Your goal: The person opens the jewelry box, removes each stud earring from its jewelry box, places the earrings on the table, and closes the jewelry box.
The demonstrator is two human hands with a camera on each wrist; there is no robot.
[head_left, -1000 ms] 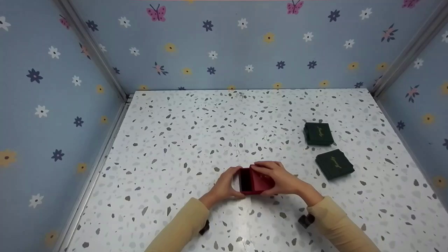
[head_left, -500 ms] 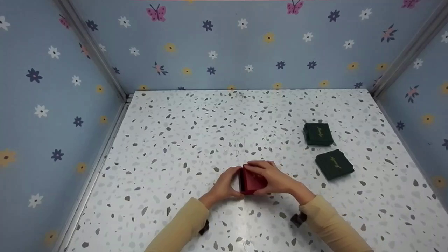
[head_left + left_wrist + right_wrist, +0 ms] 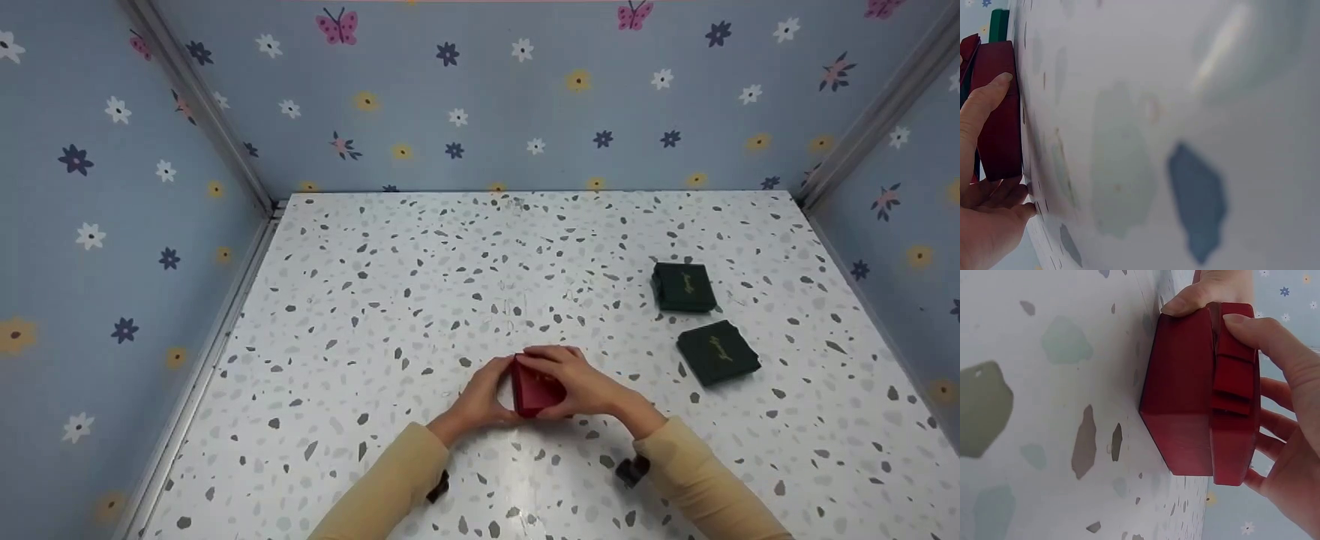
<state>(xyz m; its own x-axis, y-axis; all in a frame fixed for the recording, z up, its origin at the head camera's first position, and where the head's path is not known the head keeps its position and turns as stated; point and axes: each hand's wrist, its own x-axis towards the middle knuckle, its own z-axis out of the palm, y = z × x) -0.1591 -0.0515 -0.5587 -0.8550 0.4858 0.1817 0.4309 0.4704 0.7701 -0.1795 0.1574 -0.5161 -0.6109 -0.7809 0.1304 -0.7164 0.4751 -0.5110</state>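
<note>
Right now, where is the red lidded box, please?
In the head view's lower half, the red lidded box is between the left hand and right hand, left of both green boxes.

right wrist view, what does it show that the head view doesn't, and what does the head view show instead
Only the right wrist view: the folded, bow-like strips on one side of the red box.

Only the head view: the farther green box and the nearer green box, both with gold lettering, plus the left sleeve and right sleeve.

Both: the red box held by the left hand and right hand, the speckled table and the flowered wall.
</note>
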